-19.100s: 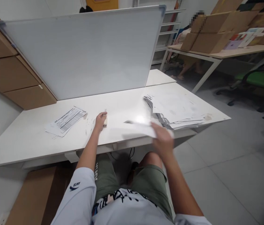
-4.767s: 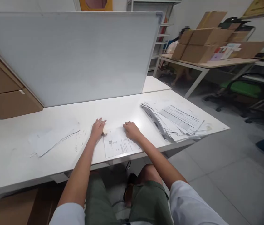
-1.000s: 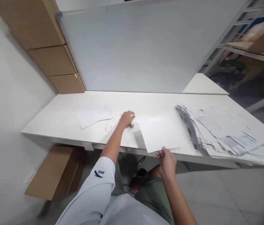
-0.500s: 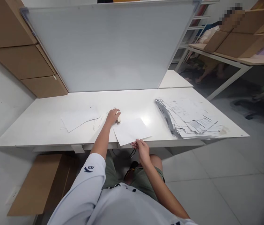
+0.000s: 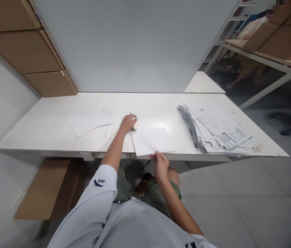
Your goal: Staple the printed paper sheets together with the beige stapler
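Note:
My left hand (image 5: 128, 123) is closed over a small beige stapler (image 5: 134, 126) on the tabletop. Most of the stapler is hidden under my fingers, and its near end meets the far left corner of a white sheet of paper (image 5: 150, 140). Whether that is one sheet or a few together, I cannot tell. My right hand (image 5: 161, 164) pinches the paper's near edge between thumb and fingers, just past the front edge of the desk. To the left of my left arm lie other white sheets (image 5: 87, 123), flat on the desk.
A thick, untidy stack of printed papers (image 5: 217, 132) lies on the right of the white desk (image 5: 42, 137). Behind stands a large whiteboard (image 5: 130, 48), with cardboard boxes (image 5: 32, 51) at its left. Another box (image 5: 42, 189) is under the desk. A person sits at a table, far right.
The view has tipped downward and shifted a little. Both hands keep nearly the same places on the stapler and the paper; the paper looks hardly moved.

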A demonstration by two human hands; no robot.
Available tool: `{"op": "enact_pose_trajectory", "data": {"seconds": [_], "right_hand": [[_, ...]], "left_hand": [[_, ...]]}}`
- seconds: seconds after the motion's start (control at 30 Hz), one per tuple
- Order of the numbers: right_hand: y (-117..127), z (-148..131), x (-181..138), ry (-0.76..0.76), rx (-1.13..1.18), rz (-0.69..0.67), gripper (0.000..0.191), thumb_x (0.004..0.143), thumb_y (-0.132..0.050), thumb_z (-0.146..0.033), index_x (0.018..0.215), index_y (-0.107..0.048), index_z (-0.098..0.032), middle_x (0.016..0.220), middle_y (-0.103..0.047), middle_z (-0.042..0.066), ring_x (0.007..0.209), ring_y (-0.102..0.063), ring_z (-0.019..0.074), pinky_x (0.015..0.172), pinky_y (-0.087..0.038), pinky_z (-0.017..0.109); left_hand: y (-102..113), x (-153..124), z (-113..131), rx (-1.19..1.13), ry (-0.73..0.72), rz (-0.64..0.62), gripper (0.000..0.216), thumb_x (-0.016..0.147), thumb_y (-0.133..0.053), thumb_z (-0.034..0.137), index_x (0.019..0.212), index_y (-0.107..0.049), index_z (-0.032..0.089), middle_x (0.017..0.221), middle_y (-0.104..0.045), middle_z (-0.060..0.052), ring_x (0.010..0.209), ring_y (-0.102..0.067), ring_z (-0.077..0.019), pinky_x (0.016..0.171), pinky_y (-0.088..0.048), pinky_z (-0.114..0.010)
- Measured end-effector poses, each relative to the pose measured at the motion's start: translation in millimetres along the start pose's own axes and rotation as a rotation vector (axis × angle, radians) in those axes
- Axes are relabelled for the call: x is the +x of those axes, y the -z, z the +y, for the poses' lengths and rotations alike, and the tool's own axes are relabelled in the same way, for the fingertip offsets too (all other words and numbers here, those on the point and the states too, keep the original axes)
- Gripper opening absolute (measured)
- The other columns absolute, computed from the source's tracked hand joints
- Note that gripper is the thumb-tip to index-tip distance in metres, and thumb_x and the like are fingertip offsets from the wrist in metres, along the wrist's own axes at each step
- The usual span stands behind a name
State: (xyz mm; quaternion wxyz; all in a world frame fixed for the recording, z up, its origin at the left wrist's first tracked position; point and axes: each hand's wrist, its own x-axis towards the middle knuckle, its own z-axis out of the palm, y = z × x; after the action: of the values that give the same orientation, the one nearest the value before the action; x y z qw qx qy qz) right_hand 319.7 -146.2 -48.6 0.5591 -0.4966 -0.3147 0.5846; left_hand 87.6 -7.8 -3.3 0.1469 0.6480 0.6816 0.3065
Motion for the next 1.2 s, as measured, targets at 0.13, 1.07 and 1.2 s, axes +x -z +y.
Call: {"op": "enact_pose_trajectory", "data": {"seconds": [0.13, 1.07, 1.2], "right_hand": [[-6.2, -2.6, -1.6, -0.007, -0.077, -0.012, 0.041, 0.071, -0.068, -0.057, 0.066, -0.062, -0.017, 0.064, -0.066, 0.004, 0.062, -0.066, 0.0187, 0.059, -0.052, 0.030], [-60.4, -89.1, 46.3, 0.568, -0.737, -0.567, 0.035, 0.088, -0.053, -0.042, 0.116, -0.064, -0.024, 0.108, -0.069, 0.008, 0.096, -0.063, 0.0237, 0.084, -0.048, 0.035], [-126.9, -95.3, 71.4, 0.791, -0.899, -0.604, 0.039, 0.092, -0.046, -0.033, 0.125, -0.058, -0.015, 0.129, -0.058, 0.014, 0.122, -0.050, 0.0270, 0.105, -0.039, 0.040]], "left_hand": [[-0.2, 0.0, 2.0, -0.003, 0.004, 0.002, 0.024, 0.092, -0.044, 0.027, 0.106, -0.062, 0.024, 0.123, -0.066, -0.002, 0.120, -0.054, -0.0190, 0.113, -0.029, -0.035], [5.6, -7.8, 4.8, 0.011, 0.027, -0.001, 0.029, 0.095, -0.039, 0.028, 0.112, -0.062, 0.021, 0.125, -0.065, -0.006, 0.120, -0.054, -0.0204, 0.111, -0.033, -0.036], [5.8, -6.7, 3.2, 0.035, 0.009, -0.027, 0.030, 0.093, -0.039, 0.027, 0.111, -0.062, 0.021, 0.123, -0.065, -0.006, 0.118, -0.056, -0.0202, 0.111, -0.034, -0.036]]}}
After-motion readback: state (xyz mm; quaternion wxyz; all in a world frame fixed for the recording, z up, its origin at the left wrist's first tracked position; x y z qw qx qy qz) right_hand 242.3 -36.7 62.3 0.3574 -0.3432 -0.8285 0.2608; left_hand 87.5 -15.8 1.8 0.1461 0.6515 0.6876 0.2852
